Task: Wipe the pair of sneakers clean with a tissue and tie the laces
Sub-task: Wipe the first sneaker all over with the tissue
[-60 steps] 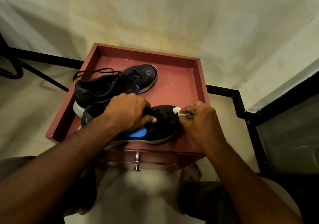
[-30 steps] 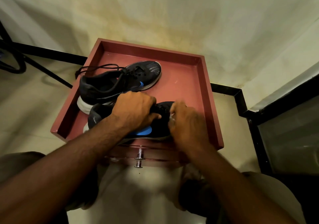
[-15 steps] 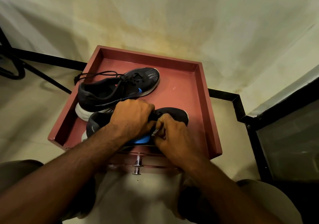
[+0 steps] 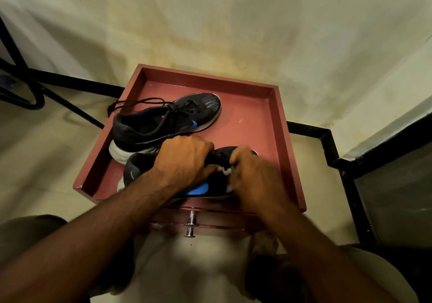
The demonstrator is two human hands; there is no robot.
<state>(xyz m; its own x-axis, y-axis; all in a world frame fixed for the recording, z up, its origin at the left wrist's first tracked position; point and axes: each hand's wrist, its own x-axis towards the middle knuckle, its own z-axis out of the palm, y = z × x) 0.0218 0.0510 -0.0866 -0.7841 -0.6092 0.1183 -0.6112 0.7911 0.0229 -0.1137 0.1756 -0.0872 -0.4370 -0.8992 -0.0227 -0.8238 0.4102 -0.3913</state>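
Here, two black shoes [image 4: 163, 123] on one red tray [image 4: 252, 120]; left hand [image 4: 184, 160] gripping near shoe [image 4: 140, 172], right hand [image 4: 252, 176] pinching one white tissue [image 4: 226, 170].

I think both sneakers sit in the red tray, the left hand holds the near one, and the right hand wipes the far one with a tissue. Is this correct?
Not quite. In the head view the right hand presses the tissue onto the near sneaker, the same one the left hand holds. The far sneaker is untouched. Both do sit in the red tray.
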